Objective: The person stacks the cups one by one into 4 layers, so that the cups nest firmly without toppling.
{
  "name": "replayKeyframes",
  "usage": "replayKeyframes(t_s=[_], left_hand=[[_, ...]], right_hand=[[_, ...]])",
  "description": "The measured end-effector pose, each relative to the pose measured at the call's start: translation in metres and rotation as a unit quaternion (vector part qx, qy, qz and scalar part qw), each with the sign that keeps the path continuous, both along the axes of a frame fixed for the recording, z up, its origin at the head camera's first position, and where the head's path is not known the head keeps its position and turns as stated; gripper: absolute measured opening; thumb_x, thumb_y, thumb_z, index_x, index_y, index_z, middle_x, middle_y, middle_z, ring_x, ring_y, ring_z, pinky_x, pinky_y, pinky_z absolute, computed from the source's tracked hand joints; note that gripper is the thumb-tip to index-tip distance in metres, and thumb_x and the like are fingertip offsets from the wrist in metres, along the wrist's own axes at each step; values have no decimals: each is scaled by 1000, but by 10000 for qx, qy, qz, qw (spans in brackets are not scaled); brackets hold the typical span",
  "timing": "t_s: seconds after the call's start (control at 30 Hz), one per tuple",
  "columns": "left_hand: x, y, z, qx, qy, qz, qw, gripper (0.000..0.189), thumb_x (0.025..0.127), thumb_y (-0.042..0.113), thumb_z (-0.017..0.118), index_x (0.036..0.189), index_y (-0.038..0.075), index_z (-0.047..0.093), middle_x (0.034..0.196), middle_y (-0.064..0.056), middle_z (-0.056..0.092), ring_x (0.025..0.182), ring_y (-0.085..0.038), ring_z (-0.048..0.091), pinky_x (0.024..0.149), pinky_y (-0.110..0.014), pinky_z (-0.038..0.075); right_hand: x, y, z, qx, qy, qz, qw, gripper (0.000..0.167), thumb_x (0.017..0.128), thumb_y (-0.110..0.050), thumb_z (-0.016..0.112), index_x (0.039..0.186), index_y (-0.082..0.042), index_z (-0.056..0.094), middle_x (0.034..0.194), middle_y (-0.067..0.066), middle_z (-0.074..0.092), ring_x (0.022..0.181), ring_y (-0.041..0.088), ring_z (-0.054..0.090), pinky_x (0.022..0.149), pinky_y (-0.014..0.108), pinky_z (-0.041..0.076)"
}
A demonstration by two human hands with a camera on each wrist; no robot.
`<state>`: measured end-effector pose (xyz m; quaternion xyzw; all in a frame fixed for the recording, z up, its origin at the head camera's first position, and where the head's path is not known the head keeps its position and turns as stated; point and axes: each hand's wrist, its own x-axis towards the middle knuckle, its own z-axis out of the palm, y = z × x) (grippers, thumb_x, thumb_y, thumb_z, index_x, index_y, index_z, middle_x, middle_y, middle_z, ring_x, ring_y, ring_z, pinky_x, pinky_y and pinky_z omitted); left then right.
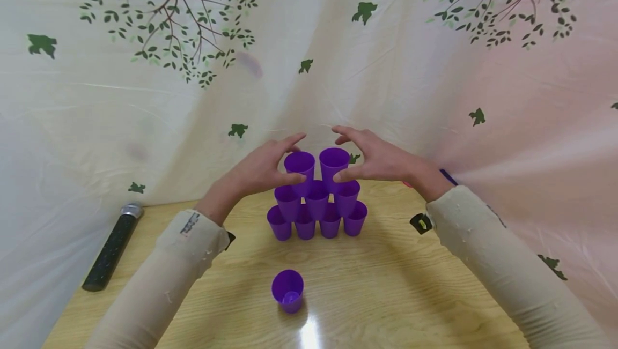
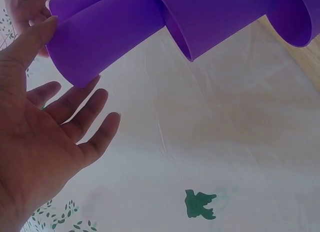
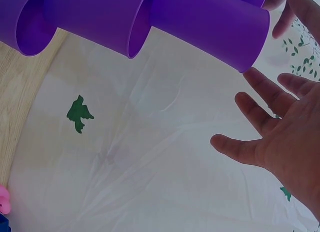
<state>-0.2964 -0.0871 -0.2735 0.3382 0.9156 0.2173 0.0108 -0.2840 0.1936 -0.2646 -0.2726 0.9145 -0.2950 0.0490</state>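
Observation:
Purple cups stand mouth-up in a stepped stack: a bottom row of several (image 1: 305,224), three above (image 1: 317,201) and two on top. My left hand (image 1: 263,166) is at the left top cup (image 1: 300,169), fingers spread, with thumb and fingertips right at its rim in the left wrist view. Around the right top cup (image 1: 333,164) is my right hand (image 1: 381,155), thumb in front and fingers loosely spread. One of its fingertips meets the rim in the right wrist view. Nearer me, a single purple cup (image 1: 288,298) stands on the table.
A black microphone (image 1: 112,250) with a silver head lies at the left of the wooden table (image 1: 386,284). Behind the stack hangs a pale sheet (image 1: 338,86) printed with branches and leaves. Small pink (image 3: 4,199) and blue (image 3: 4,224) things show at the right wrist view's edge.

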Motion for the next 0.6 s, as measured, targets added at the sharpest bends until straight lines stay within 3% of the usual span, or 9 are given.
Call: replayKeyframes(t_s=[0.6], left_hand=[[0, 0, 0, -49, 37, 6, 10000, 91, 89, 42, 73, 160, 18, 23, 145, -14, 56, 138, -31, 49, 114, -48, 42]], right_hand=[[0, 0, 0, -26, 19, 22, 10000, 104, 80, -53, 80, 160, -27, 19, 152, 3, 45, 150, 27, 27, 118, 61, 29]])
